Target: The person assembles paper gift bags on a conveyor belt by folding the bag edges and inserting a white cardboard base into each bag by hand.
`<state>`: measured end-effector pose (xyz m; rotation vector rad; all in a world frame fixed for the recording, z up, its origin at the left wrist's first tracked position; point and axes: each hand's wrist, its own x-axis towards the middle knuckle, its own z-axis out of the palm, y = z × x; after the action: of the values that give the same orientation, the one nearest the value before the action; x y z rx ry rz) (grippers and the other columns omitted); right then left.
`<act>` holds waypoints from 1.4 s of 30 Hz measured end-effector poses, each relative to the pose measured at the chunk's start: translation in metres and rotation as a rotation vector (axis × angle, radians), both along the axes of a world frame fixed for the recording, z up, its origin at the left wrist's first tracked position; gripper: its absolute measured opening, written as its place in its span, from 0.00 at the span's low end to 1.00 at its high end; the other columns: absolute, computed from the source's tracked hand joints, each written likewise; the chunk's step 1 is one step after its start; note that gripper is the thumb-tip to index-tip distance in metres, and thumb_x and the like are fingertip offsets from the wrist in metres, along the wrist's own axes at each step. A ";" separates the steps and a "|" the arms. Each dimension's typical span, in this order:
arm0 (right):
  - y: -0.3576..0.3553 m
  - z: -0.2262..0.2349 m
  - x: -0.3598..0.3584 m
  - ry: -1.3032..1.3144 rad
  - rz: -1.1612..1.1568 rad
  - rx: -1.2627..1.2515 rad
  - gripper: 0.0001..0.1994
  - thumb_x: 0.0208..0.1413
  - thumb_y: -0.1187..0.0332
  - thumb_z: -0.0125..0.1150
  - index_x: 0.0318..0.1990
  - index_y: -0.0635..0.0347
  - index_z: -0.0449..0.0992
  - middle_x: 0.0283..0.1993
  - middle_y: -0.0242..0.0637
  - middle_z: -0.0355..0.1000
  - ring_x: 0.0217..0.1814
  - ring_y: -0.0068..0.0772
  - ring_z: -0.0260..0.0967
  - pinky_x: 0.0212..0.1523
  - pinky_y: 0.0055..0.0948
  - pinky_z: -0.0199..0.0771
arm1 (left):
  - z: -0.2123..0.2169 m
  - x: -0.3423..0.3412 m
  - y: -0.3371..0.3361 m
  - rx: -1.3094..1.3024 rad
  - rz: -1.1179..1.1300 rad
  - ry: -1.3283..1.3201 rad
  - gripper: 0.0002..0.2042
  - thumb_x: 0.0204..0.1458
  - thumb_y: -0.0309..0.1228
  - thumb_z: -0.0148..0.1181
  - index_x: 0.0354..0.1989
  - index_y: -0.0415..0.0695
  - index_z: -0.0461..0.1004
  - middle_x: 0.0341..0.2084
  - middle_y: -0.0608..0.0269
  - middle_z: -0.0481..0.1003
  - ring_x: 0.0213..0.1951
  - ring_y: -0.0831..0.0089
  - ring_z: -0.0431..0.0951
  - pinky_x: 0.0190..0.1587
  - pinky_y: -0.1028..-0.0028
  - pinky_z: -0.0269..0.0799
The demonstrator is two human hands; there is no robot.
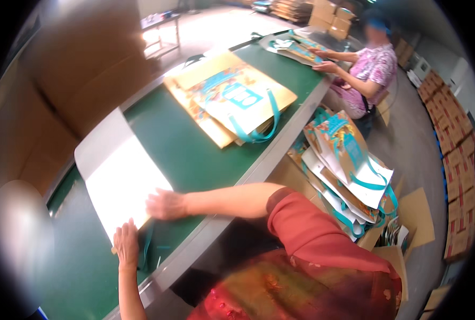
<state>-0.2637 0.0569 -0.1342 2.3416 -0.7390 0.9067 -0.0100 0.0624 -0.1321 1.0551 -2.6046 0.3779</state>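
Note:
A large flat white panel [121, 169], glaring in the light, lies on the green table in front of me. A teal strap [148, 246] shows beside its near edge; whether it belongs to the panel I cannot tell. My left hand [126, 246] rests on the panel's near left corner, fingers laid out over the edge. On the near right corner, my right hand [166, 205] presses down with its fingers spread, slightly blurred. Farther right along the table, several printed kraft paper bags [237, 98] with teal handles lie stacked flat, out of reach of both hands.
The green tabletop [194, 157] has a raised metal edge [237, 186] on my side. Large brown cartons [88, 64] stand beyond it. At right, more printed bags [344, 160] are piled above an open carton [416, 218]. A co-worker [373, 69] handles bags at the far end.

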 end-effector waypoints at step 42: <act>0.035 0.026 0.024 -0.045 0.222 0.446 0.09 0.54 0.79 0.53 0.42 0.63 0.75 0.34 0.43 0.74 0.33 0.43 0.73 0.32 0.35 0.73 | -0.023 0.084 0.109 0.250 0.860 0.902 0.13 0.41 0.29 0.61 0.37 0.39 0.71 0.37 0.53 0.71 0.36 0.54 0.74 0.40 0.64 0.71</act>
<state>-0.2397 0.0915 -0.1079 2.8485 -0.7738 0.9689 0.0738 0.1718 -0.1553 1.8484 -1.3453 -0.2361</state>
